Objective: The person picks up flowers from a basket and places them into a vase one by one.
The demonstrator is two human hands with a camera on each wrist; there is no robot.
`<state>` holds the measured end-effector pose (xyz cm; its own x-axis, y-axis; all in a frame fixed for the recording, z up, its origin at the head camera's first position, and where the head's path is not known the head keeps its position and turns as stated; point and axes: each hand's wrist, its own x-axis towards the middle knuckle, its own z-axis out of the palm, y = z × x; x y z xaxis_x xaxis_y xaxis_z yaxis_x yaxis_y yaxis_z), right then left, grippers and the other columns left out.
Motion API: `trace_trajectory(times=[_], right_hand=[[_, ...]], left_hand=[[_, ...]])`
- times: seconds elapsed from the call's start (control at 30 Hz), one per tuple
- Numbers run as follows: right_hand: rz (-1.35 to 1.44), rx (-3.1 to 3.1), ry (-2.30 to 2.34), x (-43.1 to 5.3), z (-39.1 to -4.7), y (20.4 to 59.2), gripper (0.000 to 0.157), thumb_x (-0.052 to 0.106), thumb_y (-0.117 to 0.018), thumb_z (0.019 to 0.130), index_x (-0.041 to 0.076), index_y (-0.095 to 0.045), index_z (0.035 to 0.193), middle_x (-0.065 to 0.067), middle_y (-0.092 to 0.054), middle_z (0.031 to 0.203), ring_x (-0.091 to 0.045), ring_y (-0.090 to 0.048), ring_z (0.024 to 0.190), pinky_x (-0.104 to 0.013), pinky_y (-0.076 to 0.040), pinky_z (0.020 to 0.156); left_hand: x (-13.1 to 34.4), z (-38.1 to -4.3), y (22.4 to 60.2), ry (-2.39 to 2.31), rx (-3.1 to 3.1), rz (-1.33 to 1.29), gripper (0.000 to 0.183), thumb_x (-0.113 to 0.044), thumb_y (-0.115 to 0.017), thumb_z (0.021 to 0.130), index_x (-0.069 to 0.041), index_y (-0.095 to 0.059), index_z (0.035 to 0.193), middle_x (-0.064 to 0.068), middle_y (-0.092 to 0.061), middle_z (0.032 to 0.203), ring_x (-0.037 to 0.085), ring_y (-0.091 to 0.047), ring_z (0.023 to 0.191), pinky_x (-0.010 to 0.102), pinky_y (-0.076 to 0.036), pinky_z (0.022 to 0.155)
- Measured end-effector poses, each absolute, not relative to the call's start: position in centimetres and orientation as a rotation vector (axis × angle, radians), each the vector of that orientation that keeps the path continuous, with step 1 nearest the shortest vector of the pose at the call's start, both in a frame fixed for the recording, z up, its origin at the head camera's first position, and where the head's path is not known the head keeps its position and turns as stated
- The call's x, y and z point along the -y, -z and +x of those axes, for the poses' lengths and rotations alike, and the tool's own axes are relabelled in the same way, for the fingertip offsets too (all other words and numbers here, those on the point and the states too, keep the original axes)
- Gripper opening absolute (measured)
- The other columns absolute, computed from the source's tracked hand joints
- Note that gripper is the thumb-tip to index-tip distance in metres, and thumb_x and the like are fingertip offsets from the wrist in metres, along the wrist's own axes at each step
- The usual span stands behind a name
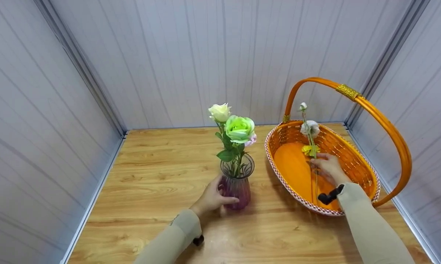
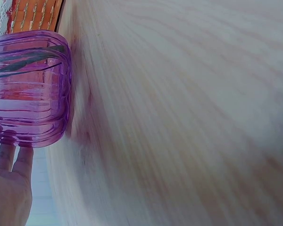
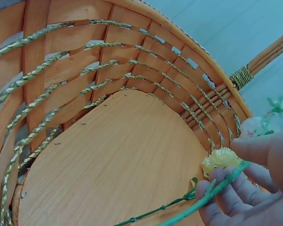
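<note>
A glass vase (image 1: pixel 237 190), clear at the rim and purple below, stands on the table with a cream rose (image 1: pixel 220 112), a green rose (image 1: pixel 239 129) and a small pink bloom (image 1: pixel 251 140) in it. My left hand (image 1: pixel 213 196) holds the vase low down, thumb across its front; in the left wrist view, fingertips (image 2: pixel 22 157) meet the purple glass (image 2: pixel 33 94). Over the orange basket, my right hand (image 1: pixel 328 167) grips the green stem (image 3: pixel 217 190) of a white flower (image 1: pixel 310 128) with a bud above it. A yellow flower (image 1: pixel 310 150) lies right behind those fingers.
The woven basket (image 1: pixel 279 172) stands at the right, its tall handle (image 1: pixel 389 128) arching over the right forearm. Pale panel walls (image 1: pixel 205 55) enclose the wooden table (image 1: pixel 150 176) at the back and both sides. A thin darker stem (image 3: pixel 155 208) lies inside the basket.
</note>
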<state>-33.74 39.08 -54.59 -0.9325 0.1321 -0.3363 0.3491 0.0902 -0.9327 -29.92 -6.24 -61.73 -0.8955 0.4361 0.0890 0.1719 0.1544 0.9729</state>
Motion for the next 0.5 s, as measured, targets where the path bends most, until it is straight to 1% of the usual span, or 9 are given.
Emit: trace_trajectory(times=[0.07, 0.17, 0.27, 0.4, 0.5], right_hand=[[0.478, -2.157, 1.982, -38.90, -33.76, 54.51, 0.062, 0.007, -0.056, 0.112, -0.008, -0.029, 0.165, 0.003, -0.066, 0.105, -0.012, -0.067, 0.092, -0.028, -0.064, 0.083], [0.490, -2.132, 1.985, -38.67, -33.82, 54.42, 0.062, 0.005, -0.054, 0.112, -0.008, -0.028, 0.166, 0.002, -0.064, 0.108, -0.013, -0.066, 0.093, -0.028, -0.064, 0.084], [0.498, -2.152, 1.939, -38.64, -33.91, 54.35, 0.063, 0.006, -0.054, 0.112, -0.007, -0.027, 0.168, -0.002, -0.063, 0.119, -0.013, -0.067, 0.096, -0.031, -0.064, 0.090], [0.484, -2.237, 1.844, -38.61, -33.92, 54.26, 0.061, 0.011, -0.057, 0.112, -0.006, -0.034, 0.166, -0.010, -0.060, 0.140, -0.012, -0.066, 0.105, -0.033, -0.061, 0.096], [0.476, -2.291, 1.802, -38.55, -33.88, 54.29, 0.058, 0.013, -0.060, 0.111, -0.004, -0.040, 0.163, -0.013, -0.058, 0.148, -0.014, -0.063, 0.111, -0.032, -0.059, 0.096]], left_hand=[[6.25, -29.96, 61.73, -1.820, -2.213, 0.599, 0.103, -0.019, -0.099, 0.080, -0.013, -0.042, 0.165, 0.012, -0.059, 0.158, 0.035, -0.055, 0.146, 0.053, -0.044, 0.127], [6.25, -29.98, 61.74, -1.815, -2.216, 0.605, 0.102, -0.019, -0.099, 0.080, -0.014, -0.042, 0.165, 0.011, -0.059, 0.158, 0.035, -0.055, 0.146, 0.054, -0.045, 0.126], [6.27, -29.97, 61.70, -1.810, -2.222, 0.607, 0.102, -0.020, -0.099, 0.080, -0.013, -0.042, 0.165, 0.011, -0.058, 0.159, 0.036, -0.055, 0.147, 0.054, -0.044, 0.127], [6.30, -30.02, 61.77, -1.809, -2.229, 0.612, 0.100, -0.020, -0.099, 0.081, -0.012, -0.043, 0.164, 0.012, -0.058, 0.159, 0.037, -0.054, 0.148, 0.056, -0.042, 0.128], [6.32, -30.00, 61.78, -1.797, -2.243, 0.611, 0.098, -0.020, -0.099, 0.081, -0.012, -0.045, 0.163, 0.012, -0.059, 0.158, 0.037, -0.054, 0.147, 0.056, -0.042, 0.128]])
